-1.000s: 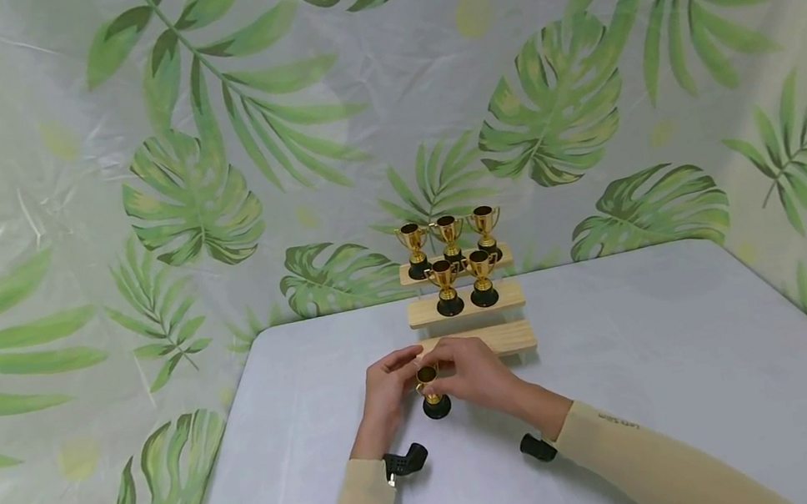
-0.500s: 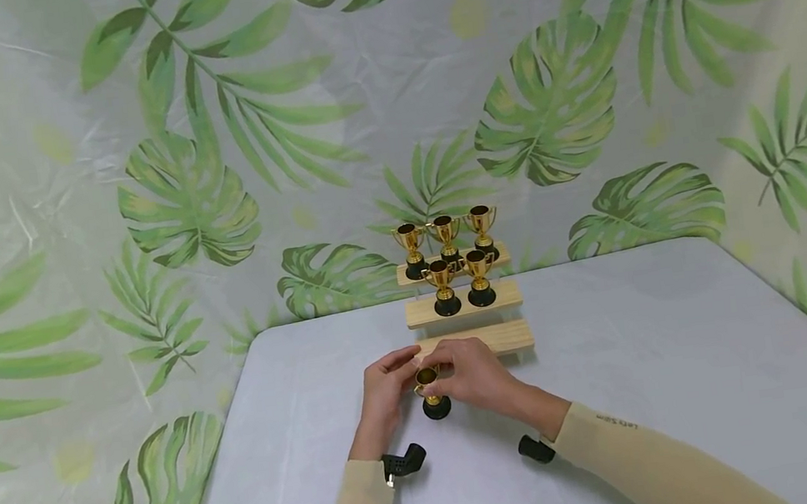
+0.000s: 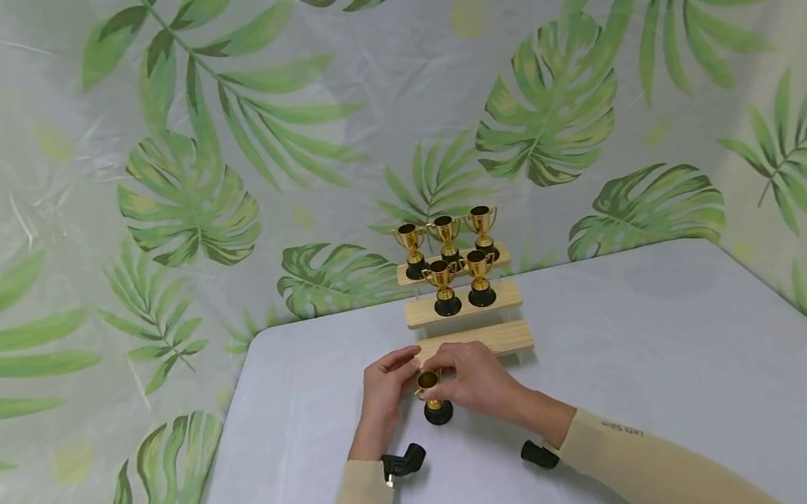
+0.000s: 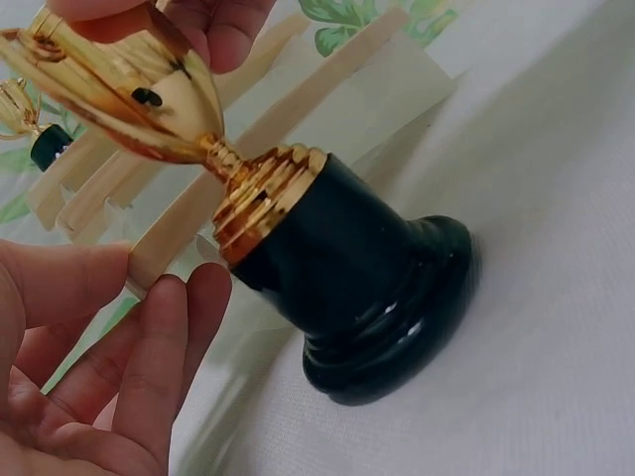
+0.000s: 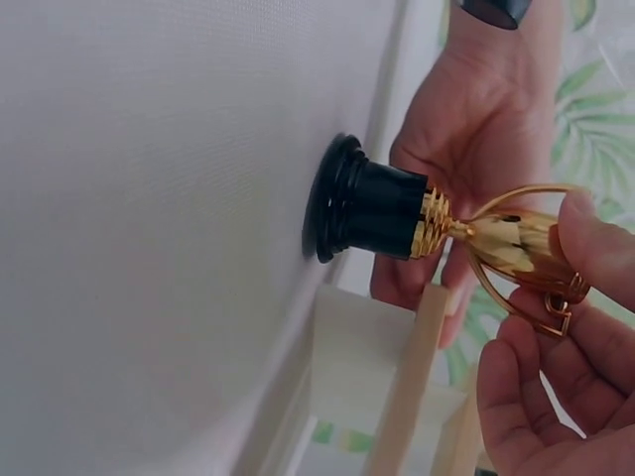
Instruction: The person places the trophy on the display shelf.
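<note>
A small gold trophy cup (image 3: pixel 438 412) with a black base is upright just in front of a tiered wooden display stand (image 3: pixel 482 341). My right hand (image 3: pixel 475 378) pinches its gold cup (image 5: pixel 516 246) near the rim, between thumb and fingers. Whether the black base (image 4: pixel 367 278) touches the table or hovers slightly above it, I cannot tell. My left hand (image 3: pixel 382 396) is on the trophy's left side. In the left wrist view its thumb and fingers (image 4: pixel 159 347) pinch the left end of the stand's lowest plank (image 4: pixel 164 243).
Two trophies (image 3: pixel 480 278) stand on the middle step and three more (image 3: pixel 412 249) line the top step. A white cloth covers the table (image 3: pixel 651 356). Behind it hangs a leaf-patterned curtain (image 3: pixel 372 121). Black wrist cameras (image 3: pixel 405 460) are strapped to both wrists.
The trophy and my right hand have shifted very slightly toward me, away from the stand. My left hand stays in place on the plank's end.
</note>
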A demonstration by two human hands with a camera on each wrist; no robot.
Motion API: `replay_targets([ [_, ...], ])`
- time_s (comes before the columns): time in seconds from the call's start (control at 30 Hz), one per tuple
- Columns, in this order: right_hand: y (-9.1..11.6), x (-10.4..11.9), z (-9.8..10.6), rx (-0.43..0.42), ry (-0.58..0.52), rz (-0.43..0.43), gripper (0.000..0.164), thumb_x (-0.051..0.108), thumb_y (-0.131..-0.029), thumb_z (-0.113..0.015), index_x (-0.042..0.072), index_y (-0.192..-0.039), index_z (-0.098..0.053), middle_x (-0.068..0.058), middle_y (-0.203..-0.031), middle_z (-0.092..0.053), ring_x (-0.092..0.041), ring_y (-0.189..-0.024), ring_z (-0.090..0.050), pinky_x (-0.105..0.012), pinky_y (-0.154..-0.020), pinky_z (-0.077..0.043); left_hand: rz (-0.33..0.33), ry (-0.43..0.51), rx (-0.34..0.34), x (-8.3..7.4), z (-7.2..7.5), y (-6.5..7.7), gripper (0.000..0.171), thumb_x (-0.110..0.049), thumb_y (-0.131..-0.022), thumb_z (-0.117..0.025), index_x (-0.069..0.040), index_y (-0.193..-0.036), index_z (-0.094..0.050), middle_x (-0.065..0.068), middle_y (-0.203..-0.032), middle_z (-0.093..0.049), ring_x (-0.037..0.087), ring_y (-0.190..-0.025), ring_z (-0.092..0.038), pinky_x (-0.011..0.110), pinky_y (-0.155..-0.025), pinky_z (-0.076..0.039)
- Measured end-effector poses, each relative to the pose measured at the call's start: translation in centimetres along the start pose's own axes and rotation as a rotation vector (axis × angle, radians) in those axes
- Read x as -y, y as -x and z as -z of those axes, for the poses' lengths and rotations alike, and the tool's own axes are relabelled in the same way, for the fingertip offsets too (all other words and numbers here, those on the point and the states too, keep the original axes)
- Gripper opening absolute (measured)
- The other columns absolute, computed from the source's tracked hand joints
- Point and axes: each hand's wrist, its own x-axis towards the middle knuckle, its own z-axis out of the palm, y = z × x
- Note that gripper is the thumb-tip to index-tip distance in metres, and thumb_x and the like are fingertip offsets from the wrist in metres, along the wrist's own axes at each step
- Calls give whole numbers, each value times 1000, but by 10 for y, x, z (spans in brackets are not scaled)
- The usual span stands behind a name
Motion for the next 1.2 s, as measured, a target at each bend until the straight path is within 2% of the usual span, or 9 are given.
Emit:
replay_targets([
  [0.23, 4, 0, 3, -23, -7, 18, 26, 35, -77, -88, 22, -98, -79, 15, -88, -67, -18, -78, -65, -29, -69, -48, -12, 4, -30, 6, -1, -2, 33, -5, -91, -74, 3, -122, -70, 16, -121, -69, 17, -99, -69, 31, -86, -56],
  [0.53, 8, 5, 8, -40, 5, 27, 27, 34, -76, -89, 20, -98, -79, 15, -89, -69, -13, -79, -65, -28, -70, -49, -14, 5, -47, 7, -2, -1, 27, -4, -91, -73, 0, -118, -73, 14, -118, -71, 19, -100, -70, 30, -84, -57],
  [0.77, 8, 8, 14, -44, -9, 18, 25, 32, -77, -89, 22, -97, -79, 16, -87, -68, -18, -74, -64, -26, -65, -47, -10, 14, -51, 6, -2, -2, 25, -3, -91, -73, -1, -116, -74, 13, -116, -71, 20, -101, -70, 31, -86, -57],
  [1.03, 9, 8, 21, -55, 22, -9, 25, 35, -78, -88, 23, -98, -79, 17, -88, -68, -2, -73, -57, -24, -63, -48, 10, 8, -49, 5, -2, -3, 25, -2, -91, -72, -3, -116, -75, 12, -118, -71, 22, -106, -68, 33, -88, -56],
  [1.2, 9, 8, 24, -69, 32, -14, 26, 35, -77, -89, 24, -97, -79, 18, -88, -69, -2, -74, -59, -25, -64, -48, 13, 2, -53, 5, -2, -2, 26, -3, -91, -73, -3, -116, -75, 13, -120, -70, 21, -105, -68, 30, -86, -56],
])
